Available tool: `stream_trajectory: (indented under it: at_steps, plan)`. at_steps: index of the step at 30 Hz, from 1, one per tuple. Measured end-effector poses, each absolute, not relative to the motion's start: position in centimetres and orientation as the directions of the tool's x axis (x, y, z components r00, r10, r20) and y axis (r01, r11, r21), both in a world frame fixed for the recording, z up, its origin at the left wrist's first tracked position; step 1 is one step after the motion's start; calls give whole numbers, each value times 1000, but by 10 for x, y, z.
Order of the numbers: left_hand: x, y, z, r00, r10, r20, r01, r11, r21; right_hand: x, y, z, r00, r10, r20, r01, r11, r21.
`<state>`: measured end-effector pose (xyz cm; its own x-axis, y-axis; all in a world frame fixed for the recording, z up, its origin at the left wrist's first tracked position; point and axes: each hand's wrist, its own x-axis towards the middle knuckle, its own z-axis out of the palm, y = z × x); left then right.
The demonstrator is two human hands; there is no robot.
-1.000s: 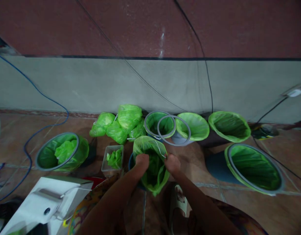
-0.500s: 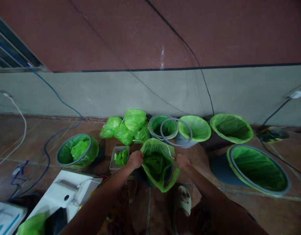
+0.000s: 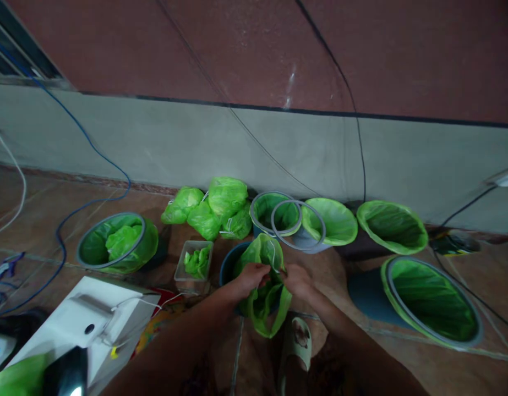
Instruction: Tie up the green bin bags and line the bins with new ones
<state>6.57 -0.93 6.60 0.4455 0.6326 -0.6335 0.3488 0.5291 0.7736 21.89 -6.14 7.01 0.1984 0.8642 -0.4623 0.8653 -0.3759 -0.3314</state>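
Observation:
A green translucent trash bag (image 3: 262, 250) with a white drawstring (image 3: 273, 256) hangs partly in a blue bin (image 3: 228, 264) between my feet. My right hand (image 3: 297, 280) is closed on the right side of the bag's mouth, by the drawstring. Over the middle of the opening, my left hand (image 3: 254, 276) has its fingers curled together at the bag and drawstring; exactly what they pinch is hard to make out. The front of the bag's rim droops outside the bin. Just left stands a clear plastic box (image 3: 178, 270) with green folded pieces inside.
Tied green bags (image 3: 227, 198) lie against the wall. Several lined bins stand around, including a left bin (image 3: 88, 247) and a tilted right bin (image 3: 369, 294). A grey ring (image 3: 273, 220) leans on the back bins. A white appliance (image 3: 78, 324) and blue cable (image 3: 64, 247) are at left.
My hands have come closer together over the bin, drawing the bag's mouth narrower. The left hand moved right from the left rim. The bin's blue left edge now shows.

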Motion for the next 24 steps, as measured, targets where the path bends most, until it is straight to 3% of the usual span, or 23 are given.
stream_trajectory:
  at_steps: [5,8,11,13,15,17,24]
  plan:
    - [82,-3,57,429,645,-632,385,502,774,204,-60,68,161,861,-483,855,-365,-367]
    - [84,2,51,365,662,-654,413,515,751,200,-59,65,143,857,-495,745,-423,-516]
    - [82,3,45,310,701,-642,524,438,731,200,-62,60,63,807,-587,369,-565,-738]
    - [78,1,44,359,728,-584,592,306,745,201,-64,56,-4,769,-639,84,-636,-767]
    - [76,0,45,448,733,-512,640,137,756,202,-64,53,-25,750,-662,-72,-661,-747]
    - [74,1,49,506,719,-477,676,14,737,202,-63,49,24,729,-684,-82,-681,-728]
    - [78,5,55,587,687,-428,744,-248,621,207,-56,51,183,711,-679,178,-703,-688]
